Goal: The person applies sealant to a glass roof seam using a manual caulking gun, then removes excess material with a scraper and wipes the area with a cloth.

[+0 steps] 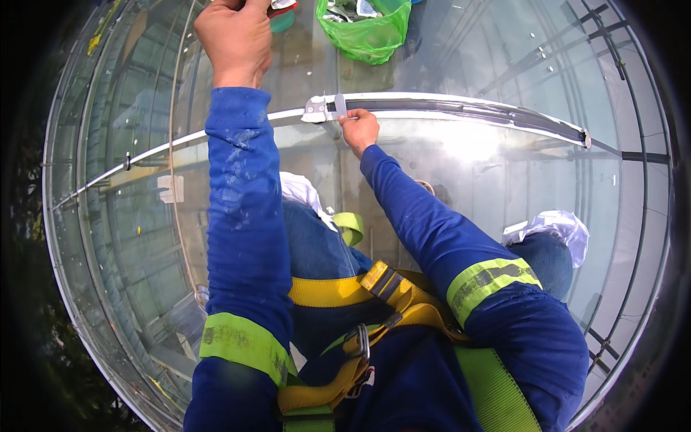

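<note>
The left hand is hanging far left, fingertips out of view, so its grip cannot be told. The right hand is pinching a thin blade at the pale-edged seam's left end; a low angle is probably suiting it. Glass is leaving room rightward, toward the end cap.
</note>
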The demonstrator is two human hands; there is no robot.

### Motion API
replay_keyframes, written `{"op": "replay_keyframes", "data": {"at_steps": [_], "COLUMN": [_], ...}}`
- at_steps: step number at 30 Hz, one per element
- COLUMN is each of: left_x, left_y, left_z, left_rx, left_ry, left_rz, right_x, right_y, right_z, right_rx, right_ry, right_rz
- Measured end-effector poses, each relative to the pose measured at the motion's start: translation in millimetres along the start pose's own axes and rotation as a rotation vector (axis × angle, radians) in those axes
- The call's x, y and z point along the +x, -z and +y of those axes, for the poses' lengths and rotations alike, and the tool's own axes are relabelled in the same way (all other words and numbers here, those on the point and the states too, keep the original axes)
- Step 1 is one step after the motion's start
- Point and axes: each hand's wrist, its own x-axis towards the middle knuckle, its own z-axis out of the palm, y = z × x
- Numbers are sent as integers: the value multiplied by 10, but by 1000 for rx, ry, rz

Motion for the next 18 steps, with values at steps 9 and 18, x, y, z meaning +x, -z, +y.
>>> {"op": "replay_keyframes", "data": {"at_steps": [9, 18], "left_x": [46, -25], "left_y": [-16, -200], "left_z": [-201, -130], "left_rx": [-115, -166], "left_ry": [48, 123], "left_rz": [-15, 66], "right_x": [97, 54], "right_y": [-68, -15], "right_z": [51, -82], "right_rx": [-62, -160], "right_ry": [-10, -57], "right_rz": [-27, -29]}}
